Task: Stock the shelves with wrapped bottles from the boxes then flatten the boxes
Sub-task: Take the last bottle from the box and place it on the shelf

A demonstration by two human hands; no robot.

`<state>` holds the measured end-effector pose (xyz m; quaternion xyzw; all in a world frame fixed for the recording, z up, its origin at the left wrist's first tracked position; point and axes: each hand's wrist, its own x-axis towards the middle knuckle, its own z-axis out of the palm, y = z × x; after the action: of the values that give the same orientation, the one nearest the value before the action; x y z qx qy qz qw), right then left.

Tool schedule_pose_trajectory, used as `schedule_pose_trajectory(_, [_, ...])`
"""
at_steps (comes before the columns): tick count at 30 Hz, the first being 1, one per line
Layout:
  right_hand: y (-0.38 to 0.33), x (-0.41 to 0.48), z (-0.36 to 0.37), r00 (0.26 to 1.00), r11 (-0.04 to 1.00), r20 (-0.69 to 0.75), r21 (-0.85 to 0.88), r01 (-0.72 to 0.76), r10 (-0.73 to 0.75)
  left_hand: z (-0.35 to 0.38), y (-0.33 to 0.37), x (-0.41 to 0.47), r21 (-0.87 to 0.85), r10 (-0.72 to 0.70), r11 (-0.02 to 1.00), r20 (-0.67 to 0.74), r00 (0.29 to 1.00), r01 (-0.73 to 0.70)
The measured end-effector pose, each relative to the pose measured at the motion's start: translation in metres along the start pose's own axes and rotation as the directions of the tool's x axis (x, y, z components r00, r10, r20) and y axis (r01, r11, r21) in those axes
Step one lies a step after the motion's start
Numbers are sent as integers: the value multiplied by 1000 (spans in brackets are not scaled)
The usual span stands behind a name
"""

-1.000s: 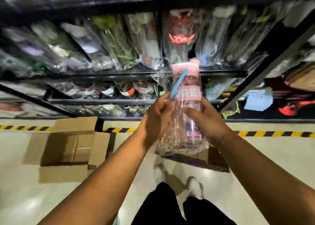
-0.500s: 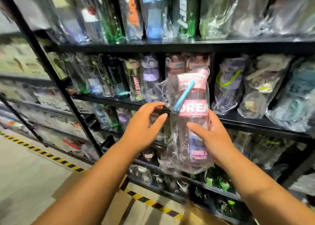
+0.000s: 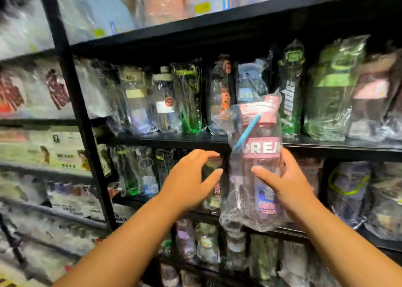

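**A:** How far along is the stocking?

**B:** Well into it, I'd judge. The shelves (image 3: 165,140) are crowded with wrapped stock (image 3: 166,104), but one pink wrapped bottle (image 3: 258,167) is in the air in front of them, upright and not yet set down.

**A:** Who holds it?

**B:** The right hand (image 3: 282,182), thumb and fingers curled round its body. The left hand (image 3: 189,184) is just beside it, fingers loosely spread and gripping nothing.

**A:** And the boxes?

**B:** None in view, so I can't tell how many remain to empty or flatten.

Shop stockroom: black metal shelves (image 3: 165,138) packed with wrapped bottles (image 3: 165,104).
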<state>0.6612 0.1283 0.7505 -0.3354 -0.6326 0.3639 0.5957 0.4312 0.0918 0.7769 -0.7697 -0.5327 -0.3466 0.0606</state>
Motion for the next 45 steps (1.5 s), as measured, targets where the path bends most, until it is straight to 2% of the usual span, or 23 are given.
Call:
schedule_pose_trajectory(7, [-16,65,53,987,991,-116,-76,107,-116,-20,-61,51,90,65,994,-7,998,-64])
schedule_pose_trajectory(13, [-21,132,79,959,966,-172,-169,197,-225,-11,-100,98,113,18,994,-63,998,-11])
schedule_pose_trajectory(20, [-2,183,103,919,930,-230,-259,259,-320,4,-144,142,164,-28,986,-57,998,37])
schedule_pose_trajectory(29, [37,200,127,900,879,-306,-452,151,-311,29,-193,171,141,-42,989,4,999,41])
schedule_pose_trajectory(33, [39,199,137,867,778,-355,-625,57,-349,33,-198,171,116,-46,992,28,999,42])
schedule_pose_trajectory(35, [37,195,140,848,706,-394,-707,-35,-353,33,-199,169,111,-50,993,10,999,48])
schedule_pose_trajectory(38, [39,182,142,874,606,-338,-793,-65,-349,34,-199,167,130,-29,991,23,999,26])
schedule_pose_trajectory(40, [44,172,140,887,601,-294,-799,-24,-355,36,-198,166,125,-26,992,12,1000,24])
schedule_pose_trajectory(45, [40,166,141,879,616,-328,-786,-52,-345,40,-198,165,138,-21,990,-22,1000,24])
